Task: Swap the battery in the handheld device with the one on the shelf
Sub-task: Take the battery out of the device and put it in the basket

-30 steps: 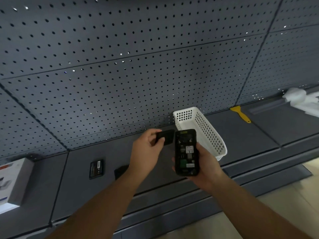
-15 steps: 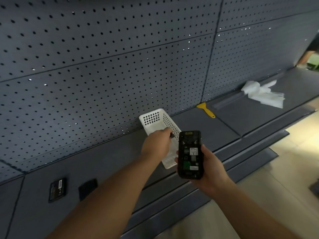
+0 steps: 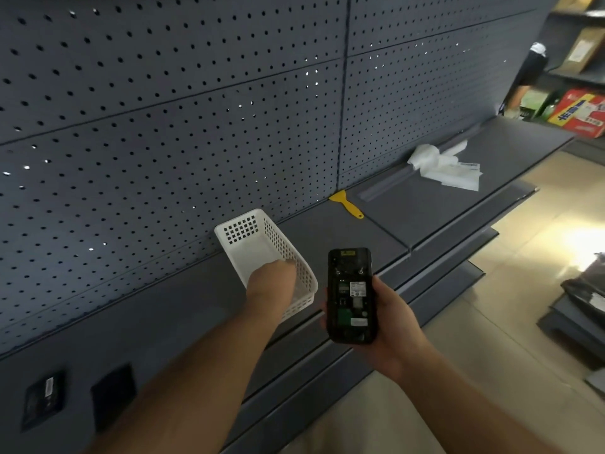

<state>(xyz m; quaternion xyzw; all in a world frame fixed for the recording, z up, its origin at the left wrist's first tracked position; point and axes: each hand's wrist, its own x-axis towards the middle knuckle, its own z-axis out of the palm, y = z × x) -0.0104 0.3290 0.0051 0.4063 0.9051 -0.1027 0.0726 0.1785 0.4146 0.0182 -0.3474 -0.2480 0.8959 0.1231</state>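
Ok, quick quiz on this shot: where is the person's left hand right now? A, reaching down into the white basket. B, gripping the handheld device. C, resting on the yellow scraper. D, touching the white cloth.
A: the left hand is down inside the white basket on the shelf, while the right hand holds the handheld device with its back open.

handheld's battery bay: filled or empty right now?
Empty. The handheld device, held in the right hand, has its back off, with bare circuitry and labels showing and no battery seated.
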